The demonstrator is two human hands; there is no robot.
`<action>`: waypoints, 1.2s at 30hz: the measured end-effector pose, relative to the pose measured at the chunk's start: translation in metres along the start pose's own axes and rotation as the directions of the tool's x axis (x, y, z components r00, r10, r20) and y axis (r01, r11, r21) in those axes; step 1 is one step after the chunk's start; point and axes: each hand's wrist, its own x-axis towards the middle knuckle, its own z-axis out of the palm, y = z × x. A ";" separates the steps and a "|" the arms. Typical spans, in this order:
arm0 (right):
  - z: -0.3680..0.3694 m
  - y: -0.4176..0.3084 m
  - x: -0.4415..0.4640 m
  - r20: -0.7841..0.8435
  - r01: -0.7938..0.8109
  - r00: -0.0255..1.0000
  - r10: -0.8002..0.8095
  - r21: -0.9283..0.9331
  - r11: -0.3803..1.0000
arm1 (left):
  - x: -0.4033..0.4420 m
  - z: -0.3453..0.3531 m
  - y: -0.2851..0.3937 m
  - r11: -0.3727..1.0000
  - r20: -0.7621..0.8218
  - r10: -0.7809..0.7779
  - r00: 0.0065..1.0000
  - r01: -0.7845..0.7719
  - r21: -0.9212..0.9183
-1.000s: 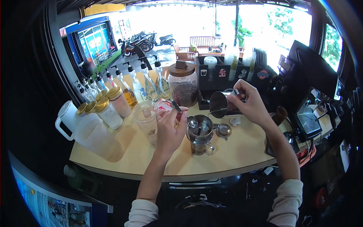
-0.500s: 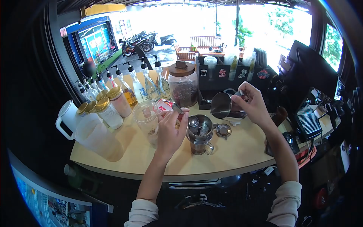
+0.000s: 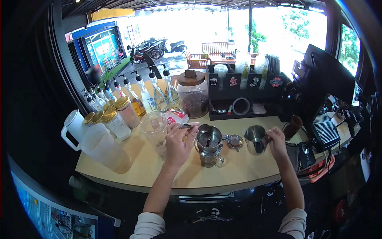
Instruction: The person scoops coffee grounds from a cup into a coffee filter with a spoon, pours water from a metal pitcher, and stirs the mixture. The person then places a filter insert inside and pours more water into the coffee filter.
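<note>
My left hand (image 3: 180,139) pinches the handle of a spoon (image 3: 203,128), whose bowl hangs at the left rim of a metal filter cup (image 3: 209,148). The cup sits on a small glass mug (image 3: 208,160) with a handle, and dark liquid shows inside it. My right hand (image 3: 276,139) grips the handle of a metal pitcher (image 3: 255,144), which is upright at the counter's right. Between cup and pitcher lies a round metal lid (image 3: 235,142). A clear plastic container (image 3: 154,126) is just left of my left hand.
Pump bottles (image 3: 144,95), gold-lidded jars (image 3: 116,123) and white pitchers (image 3: 99,147) line the left. Behind stand a wooden-lidded jar (image 3: 193,97) and a black organizer (image 3: 254,93) with cups. A coffee machine (image 3: 324,126) is at the right. Motorbikes and benches are outside.
My right hand has brought the pitcher down and right, away from the filter cup, from tilted to upright. The thin stream seen earliest is gone. My left hand still holds the spoon.
</note>
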 end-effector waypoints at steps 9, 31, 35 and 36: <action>-0.042 0.053 -0.014 -0.120 0.012 0.993 0.007 0.162 0.987 | -0.003 0.011 -0.001 0.999 -0.030 0.032 0.999 -0.033 -0.009; 0.141 -0.077 -0.047 0.574 0.648 0.742 -0.345 -0.482 0.590 | 0.010 0.025 0.029 0.905 0.253 0.321 0.913 -0.374 0.201; 0.161 -0.069 -0.034 0.711 0.830 0.541 -0.448 -0.366 0.421 | 0.012 0.016 0.032 0.864 0.311 0.326 0.893 -0.415 0.284; 0.163 -0.071 -0.034 0.712 0.850 0.516 -0.476 -0.361 0.383 | 0.012 0.011 0.031 0.876 0.332 0.299 0.895 -0.395 0.276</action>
